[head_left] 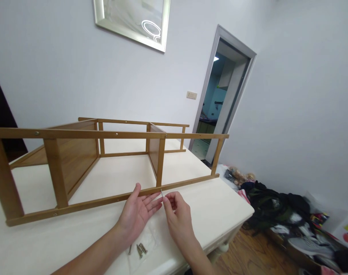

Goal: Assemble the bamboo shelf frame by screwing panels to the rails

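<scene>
A brown wooden shelf frame (116, 198) lies on its side across the white table (191, 208), with panels set between its rails. My right hand (178, 217) pinches a thin metal rod (161, 193) close to the lower front rail, below a crosspiece; whether its tip is in a hole there I cannot tell. Palm up and fingers stretched, my left hand (138, 212) is beside the rod, in front of the same rail. Several metal screws (141, 249) lie on a clear plastic bag (151, 236) near the table's front edge, between my forearms.
Clothes and bags (274, 202) are heaped on the right, with grey shoes (308, 244) on a low rack. A doorway (219, 95) opens behind the table's far right end. A framed picture (131, 23) and a switch (191, 95) are on the wall.
</scene>
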`<state>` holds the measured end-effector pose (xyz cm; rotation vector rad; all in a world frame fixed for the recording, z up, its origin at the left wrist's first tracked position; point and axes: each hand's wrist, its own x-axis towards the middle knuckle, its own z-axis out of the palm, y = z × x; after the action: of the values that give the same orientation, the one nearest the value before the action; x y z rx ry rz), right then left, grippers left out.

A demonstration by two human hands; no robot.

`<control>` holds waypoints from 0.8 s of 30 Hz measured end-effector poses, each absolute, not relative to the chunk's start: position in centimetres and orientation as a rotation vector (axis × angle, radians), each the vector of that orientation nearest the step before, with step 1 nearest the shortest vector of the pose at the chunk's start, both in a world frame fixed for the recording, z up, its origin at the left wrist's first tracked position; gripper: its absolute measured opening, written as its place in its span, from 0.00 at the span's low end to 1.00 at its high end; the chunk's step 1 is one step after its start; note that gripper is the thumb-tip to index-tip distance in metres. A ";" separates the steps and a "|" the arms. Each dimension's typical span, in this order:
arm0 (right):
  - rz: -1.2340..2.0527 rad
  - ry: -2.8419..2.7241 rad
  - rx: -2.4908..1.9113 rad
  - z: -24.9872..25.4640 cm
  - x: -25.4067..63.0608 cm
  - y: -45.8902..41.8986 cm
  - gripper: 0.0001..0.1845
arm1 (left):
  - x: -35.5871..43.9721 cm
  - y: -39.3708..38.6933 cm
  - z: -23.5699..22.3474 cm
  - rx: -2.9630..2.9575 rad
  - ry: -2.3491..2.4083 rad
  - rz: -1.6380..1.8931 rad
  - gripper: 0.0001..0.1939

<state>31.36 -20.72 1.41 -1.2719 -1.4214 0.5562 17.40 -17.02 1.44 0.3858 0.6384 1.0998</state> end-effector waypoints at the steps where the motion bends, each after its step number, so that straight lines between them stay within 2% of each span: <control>1: 0.563 -1.415 -1.268 1.5 31.4 -20.7 0.09 | 17.4 -17.0 1.4 0.387 0.638 1.099 0.34; 24: 0.779 -1.262 -1.201 1.2 31.3 -20.2 0.09 | 17.6 -17.1 1.8 0.387 0.633 1.087 0.34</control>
<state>31.33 -20.21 1.19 -1.2008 -1.2620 0.7794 17.58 -17.13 1.80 0.3875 0.6327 1.0872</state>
